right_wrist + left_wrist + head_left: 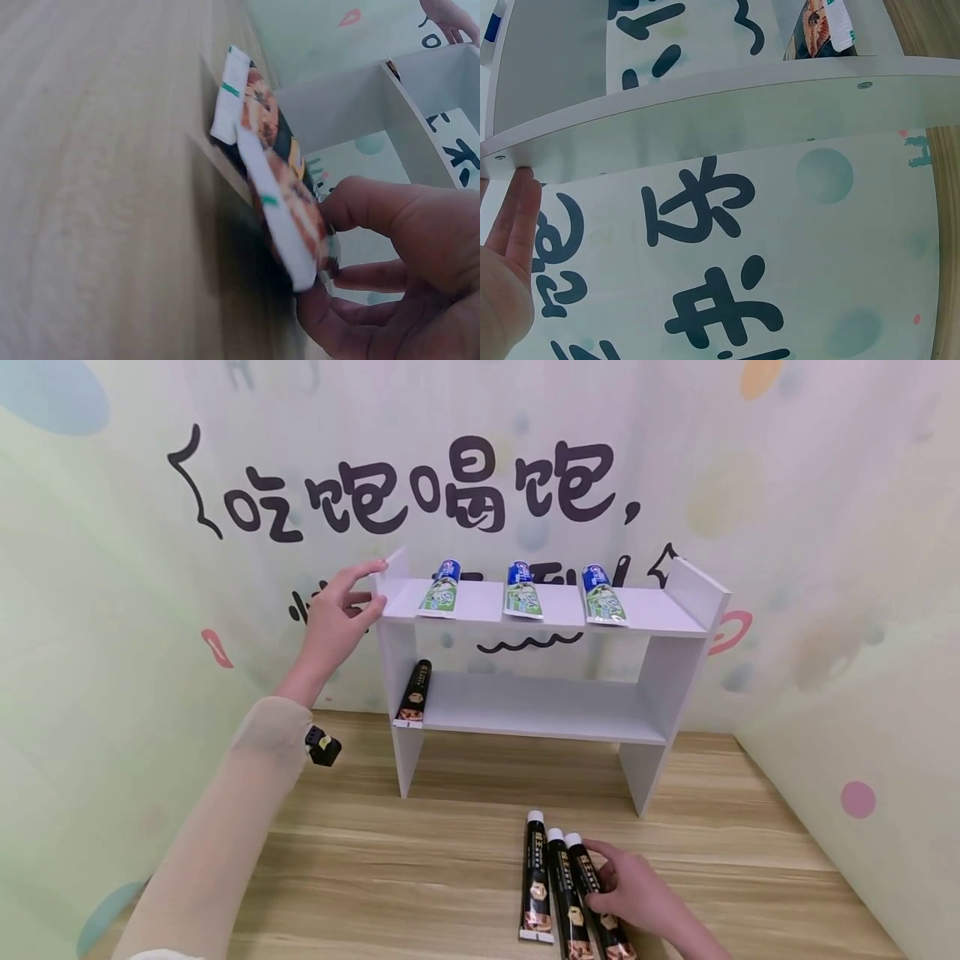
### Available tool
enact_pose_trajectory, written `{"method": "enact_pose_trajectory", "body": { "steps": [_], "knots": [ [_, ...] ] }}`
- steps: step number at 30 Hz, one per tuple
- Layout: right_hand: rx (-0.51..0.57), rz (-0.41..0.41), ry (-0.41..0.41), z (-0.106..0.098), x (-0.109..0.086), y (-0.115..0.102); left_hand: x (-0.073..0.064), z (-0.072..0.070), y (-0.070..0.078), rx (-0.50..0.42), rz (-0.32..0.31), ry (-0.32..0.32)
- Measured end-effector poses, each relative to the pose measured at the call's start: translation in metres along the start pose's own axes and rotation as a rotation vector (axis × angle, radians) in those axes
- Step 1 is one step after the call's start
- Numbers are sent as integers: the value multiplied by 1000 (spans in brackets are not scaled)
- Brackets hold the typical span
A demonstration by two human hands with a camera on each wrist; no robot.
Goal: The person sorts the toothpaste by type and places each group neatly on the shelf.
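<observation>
Three black toothpaste tubes [537, 877] are laid near the front edge of the wood-grained desk [337, 852]; the rightmost tube [587, 871] is grasped between the thumb and fingers of the right hand [635, 891]. A fourth black tube [415, 695] is set at the left end of the lower board [540, 702] of a white shelf unit [669, 685]. On the upper board [482, 602], three blue-and-green toothpaste tubes [522, 591] are spaced apart. The left hand [335, 620] is rested, fingers extended, against the left side panel [395, 647]. The desk is bounded by pale walls [825, 685] printed with coloured spots [858, 799] and black characters [470, 485]. Screw heads [865, 85] on the panel are shown only from the left wrist; two white crimped ends [281, 225], marked in green, only from the right.
</observation>
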State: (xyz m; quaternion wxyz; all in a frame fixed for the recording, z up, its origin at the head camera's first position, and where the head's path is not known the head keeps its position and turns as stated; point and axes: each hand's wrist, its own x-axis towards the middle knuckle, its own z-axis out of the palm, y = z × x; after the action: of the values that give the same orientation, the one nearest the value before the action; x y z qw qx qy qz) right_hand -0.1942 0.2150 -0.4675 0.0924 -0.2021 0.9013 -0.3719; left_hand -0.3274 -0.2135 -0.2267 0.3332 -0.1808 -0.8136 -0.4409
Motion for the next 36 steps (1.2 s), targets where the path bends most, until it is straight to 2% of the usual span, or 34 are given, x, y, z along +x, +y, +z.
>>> {"method": "enact_pose_trajectory", "body": {
  "steps": [4, 10, 13, 25, 29, 36],
  "knots": [
    [54, 20, -53, -7, 3, 3, 0, 0, 1, 7, -5, -6],
    [299, 75, -142, -10, 3, 11, 0, 0, -1, 12, -5, -9],
    [358, 64, -160, -11, 2, 14, 0, 0, -2, 12, -6, -9],
    [322, -23, -67, -14, 7, 10, 0, -2, -1, 15, -11, -9],
    [306, -17, -43, -20, 12, 5, -1, -2, 1, 14, -11, -7],
    [260, 1, -24, -34, 20, -15, 0, -1, 2, 16, -2, -2]
  ]
}}
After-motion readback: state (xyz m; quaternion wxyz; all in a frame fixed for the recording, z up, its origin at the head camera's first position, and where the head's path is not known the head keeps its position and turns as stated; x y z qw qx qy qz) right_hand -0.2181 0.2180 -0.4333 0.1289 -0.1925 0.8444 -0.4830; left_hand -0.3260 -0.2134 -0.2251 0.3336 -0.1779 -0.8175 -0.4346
